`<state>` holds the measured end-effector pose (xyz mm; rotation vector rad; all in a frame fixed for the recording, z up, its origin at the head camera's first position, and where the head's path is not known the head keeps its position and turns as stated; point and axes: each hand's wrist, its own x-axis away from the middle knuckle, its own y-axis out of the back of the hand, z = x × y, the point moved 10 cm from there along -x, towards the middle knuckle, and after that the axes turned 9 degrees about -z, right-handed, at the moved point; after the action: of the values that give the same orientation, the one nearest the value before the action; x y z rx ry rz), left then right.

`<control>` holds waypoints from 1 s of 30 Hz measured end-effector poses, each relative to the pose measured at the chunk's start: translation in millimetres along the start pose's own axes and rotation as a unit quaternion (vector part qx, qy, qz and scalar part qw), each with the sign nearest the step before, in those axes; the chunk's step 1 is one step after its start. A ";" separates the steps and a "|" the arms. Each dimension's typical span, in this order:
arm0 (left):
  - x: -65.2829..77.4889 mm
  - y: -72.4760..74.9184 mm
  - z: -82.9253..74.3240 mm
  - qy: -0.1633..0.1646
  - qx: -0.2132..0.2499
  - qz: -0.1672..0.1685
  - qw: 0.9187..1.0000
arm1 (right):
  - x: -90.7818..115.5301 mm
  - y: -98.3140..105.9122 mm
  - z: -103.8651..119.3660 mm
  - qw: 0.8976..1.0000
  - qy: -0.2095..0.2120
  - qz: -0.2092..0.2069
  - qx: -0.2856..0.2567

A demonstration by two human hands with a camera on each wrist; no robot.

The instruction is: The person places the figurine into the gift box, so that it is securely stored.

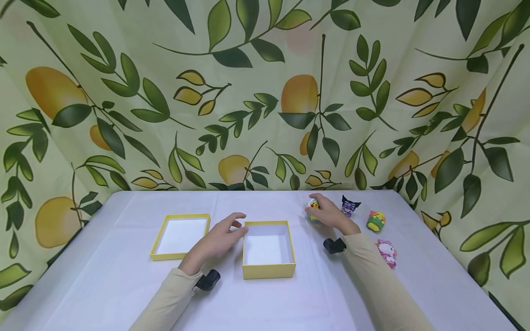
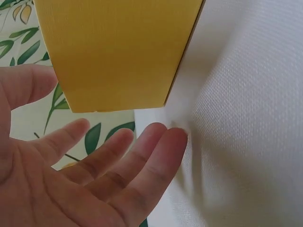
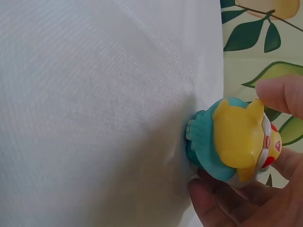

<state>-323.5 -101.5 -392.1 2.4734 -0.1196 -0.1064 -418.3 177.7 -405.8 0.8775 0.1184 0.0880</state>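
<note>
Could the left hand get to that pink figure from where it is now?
Probably not straight across: the open yellow box and the right sleeve lie between the left hand and the pink figure, which is close beside that sleeve. The hand would likely have to go over or around both.

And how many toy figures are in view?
4: yellow-teal figure in the right hand; rightward, black-purple figure, green-yellow figure, and pink-white figure beside the right beige sleeve.
</note>
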 end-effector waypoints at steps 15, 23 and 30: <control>6.6 -11.6 6.0 0.043 0.094 0.075 0.992 | 6.8 -6.7 -9.9 0.993 -0.053 0.057 -0.084; 8.7 -17.2 6.8 0.054 0.137 0.106 0.983 | 2.2 -5.8 -15.0 0.996 -0.037 0.045 -0.071; 14.2 -20.6 5.4 0.064 0.169 0.138 0.974 | 2.4 -4.6 -15.8 0.996 -0.019 0.025 -0.089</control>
<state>-308.7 -90.2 -409.7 2.7624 -0.4572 0.2079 -418.0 187.2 -419.5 0.7047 0.0530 0.1261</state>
